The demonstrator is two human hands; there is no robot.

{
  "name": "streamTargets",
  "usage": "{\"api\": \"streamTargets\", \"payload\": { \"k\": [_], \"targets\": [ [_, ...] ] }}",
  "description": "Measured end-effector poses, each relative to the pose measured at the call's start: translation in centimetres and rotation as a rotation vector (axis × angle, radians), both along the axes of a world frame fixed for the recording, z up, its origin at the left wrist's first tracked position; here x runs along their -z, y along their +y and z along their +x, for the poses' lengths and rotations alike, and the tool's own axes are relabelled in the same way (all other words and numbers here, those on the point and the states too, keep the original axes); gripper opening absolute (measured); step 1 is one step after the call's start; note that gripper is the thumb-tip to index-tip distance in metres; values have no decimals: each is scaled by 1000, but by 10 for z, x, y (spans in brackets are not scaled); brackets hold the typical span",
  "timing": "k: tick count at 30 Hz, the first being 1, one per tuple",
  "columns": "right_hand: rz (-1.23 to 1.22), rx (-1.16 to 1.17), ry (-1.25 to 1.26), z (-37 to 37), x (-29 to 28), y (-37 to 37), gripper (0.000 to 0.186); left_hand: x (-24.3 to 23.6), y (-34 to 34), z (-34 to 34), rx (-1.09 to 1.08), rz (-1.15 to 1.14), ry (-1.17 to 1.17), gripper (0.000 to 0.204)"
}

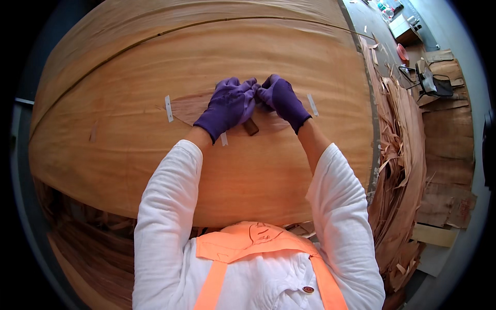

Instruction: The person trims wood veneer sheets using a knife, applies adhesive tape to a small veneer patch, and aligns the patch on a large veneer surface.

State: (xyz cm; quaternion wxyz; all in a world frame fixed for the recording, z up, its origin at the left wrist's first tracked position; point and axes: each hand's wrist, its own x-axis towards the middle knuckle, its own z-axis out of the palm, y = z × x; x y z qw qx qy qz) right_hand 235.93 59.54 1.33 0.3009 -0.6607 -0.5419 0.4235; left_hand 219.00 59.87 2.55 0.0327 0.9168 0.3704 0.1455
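Observation:
My left hand (230,105) and my right hand (281,99), both in purple gloves, meet over a broad sheet of tan wood veneer (248,175). Their fingers are bent and pinched together at the fingertips; whatever lies between them is too small or hidden to make out. Beneath my left hand a short brown block or handle (250,127) sticks out toward me, its other end covered. A redder veneer patch (188,107) shows beside and under the hands. Strips of white tape lie around it: one at the left (169,108), one at the right (312,105), one near my left wrist (224,139).
A long thin strip (227,19) curves across the far part of the veneer. Torn veneer scraps (395,134) pile along the right edge, and more veneer (93,253) lies low at the left. Farther right stand a black chair (436,85) and a pink basin (402,52).

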Motion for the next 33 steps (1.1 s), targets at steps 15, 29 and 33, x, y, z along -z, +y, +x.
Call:
{"api": "streamTargets", "payload": {
  "k": [15,29,33],
  "targets": [
    [-144,-139,-102,58,-57,-14,15,10,-1,1,-1,89,-14,40],
    [-221,7,-346,52,-30,-71,26,13,-1,1,5,140,-12,40],
    [-145,19,-611,61,-19,-79,35,6,3,3,-8,44,-64,37]
  ]
}}
